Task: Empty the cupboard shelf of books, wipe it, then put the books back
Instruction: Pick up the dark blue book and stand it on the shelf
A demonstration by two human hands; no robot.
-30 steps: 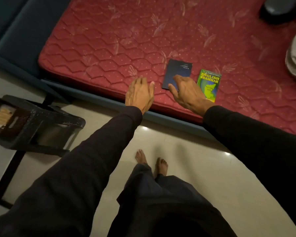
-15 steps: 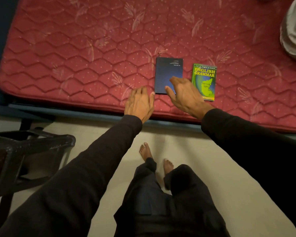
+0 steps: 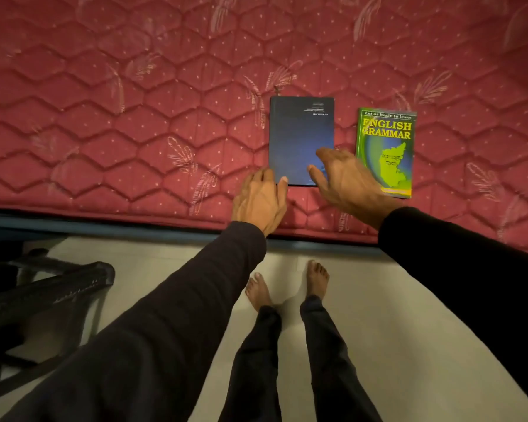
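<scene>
A: Nearest the camera? Log it.

B: Dark trouser legs, two bare feet [image 3: 287, 284] on a pale floor [image 3: 378, 315]. Feet apart, toes toward the bed. Low left, a black plastic chair [image 3: 49, 296], only part of it in frame.

A: Arms?

B: Both in long dark sleeves, reaching forward over the bed edge [image 3: 104, 226], a dark blue strip under the mattress.

A: Left hand?

B: Left hand [image 3: 261, 202] palm down, fingers straight and together. It lies at the near left corner of the dark blue book [image 3: 299, 132]; fingertips at the book's left edge. Holding nothing. Cannot tell whether it presses the mattress or hovers just above.

A: Right hand?

B: Right hand [image 3: 345, 181] palm down, fingers spread and loosely extended, over the blue book's near right corner. Not curled round anything. Slightly blurred; contact with the cover uncertain. Its wrist covers a bit of the green book's near left corner.

A: The books?

B: Both flat on the red quilted mattress [image 3: 134, 117], close to its near edge. Blue one left, small print upside down to the viewer. Green English Grammar book [image 3: 387, 141] just beside it on the right, a gap of mattress between them, title reading upright.
</scene>
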